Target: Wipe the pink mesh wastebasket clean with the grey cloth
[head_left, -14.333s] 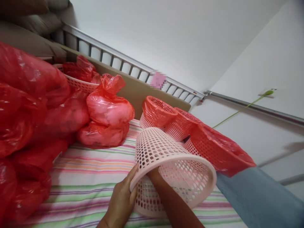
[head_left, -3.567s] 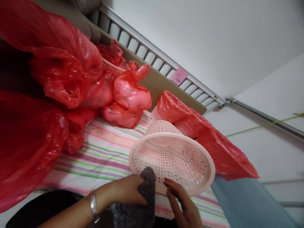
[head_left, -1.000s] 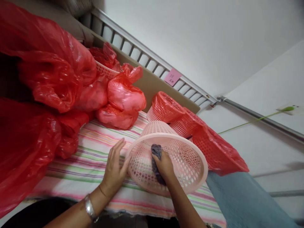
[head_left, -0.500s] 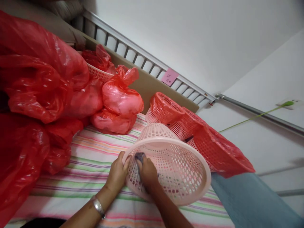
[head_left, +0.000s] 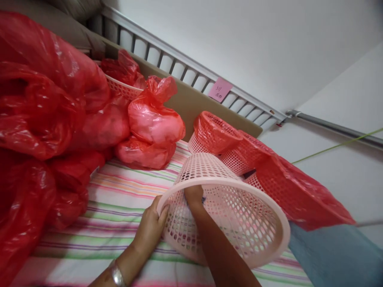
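A pale pink perforated plastic basket (head_left: 239, 191) lies on its side with its mouth toward me. My left hand (head_left: 152, 219) is closed on the left of its rim, thumb inside the mouth. Deep inside the basket, my right hand (head_left: 194, 195) is curled against the inner wall near the upper left. Its fingertips are partly hidden by the rim. A small edge of a dark grey-blue cloth (head_left: 204, 199) shows beside that hand.
Several red plastic bags (head_left: 152, 123) are heaped at the left on a striped sheet (head_left: 119, 215). More pink baskets wrapped in red plastic (head_left: 217, 133) stand behind at the right. A slatted rail (head_left: 176, 67) runs along the wall, and blue-grey fabric (head_left: 335, 251) lies at the right.
My right hand has moved deeper into the basket and upward, taking the cloth along. My left hand stays on the rim. The view has shifted slightly.
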The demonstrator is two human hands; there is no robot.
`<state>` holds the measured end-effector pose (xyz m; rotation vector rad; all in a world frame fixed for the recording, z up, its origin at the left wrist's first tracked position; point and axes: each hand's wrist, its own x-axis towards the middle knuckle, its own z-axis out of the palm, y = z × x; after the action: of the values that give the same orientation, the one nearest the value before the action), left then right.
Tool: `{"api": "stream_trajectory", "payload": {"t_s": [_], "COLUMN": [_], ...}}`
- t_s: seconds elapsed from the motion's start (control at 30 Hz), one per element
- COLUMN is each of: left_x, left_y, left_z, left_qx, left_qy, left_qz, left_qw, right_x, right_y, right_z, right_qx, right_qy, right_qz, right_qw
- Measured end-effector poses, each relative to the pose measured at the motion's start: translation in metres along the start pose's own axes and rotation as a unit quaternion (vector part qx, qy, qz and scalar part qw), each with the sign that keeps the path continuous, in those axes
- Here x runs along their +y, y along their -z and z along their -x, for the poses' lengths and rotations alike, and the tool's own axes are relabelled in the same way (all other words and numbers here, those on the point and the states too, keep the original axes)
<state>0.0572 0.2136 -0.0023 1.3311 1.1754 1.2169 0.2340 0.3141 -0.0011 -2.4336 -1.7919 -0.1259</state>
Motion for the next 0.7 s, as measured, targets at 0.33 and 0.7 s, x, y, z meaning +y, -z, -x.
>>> {"api": "stream_trajectory", "payload": {"t_s": [0.33, 0.7], "left_x": [-0.01, 0.0], "left_y": [-0.008, 0.0], "left_z": [-0.002, 0.004], "left_qx": [0.012, 0.005], "left_qy": [0.007, -0.012], "left_qz": [0.046, 0.001], "left_qw": [0.999, 1.0], "right_x": [-0.005, -0.001], "right_y": [0.006, 0.019], "right_z": [0.038, 0.137], "right_qx": [-0.018, -0.013], "right_qy": [0.024, 0.155], "right_qz": [-0.018, -0.037], "right_qw": [0.999, 0.987]}}
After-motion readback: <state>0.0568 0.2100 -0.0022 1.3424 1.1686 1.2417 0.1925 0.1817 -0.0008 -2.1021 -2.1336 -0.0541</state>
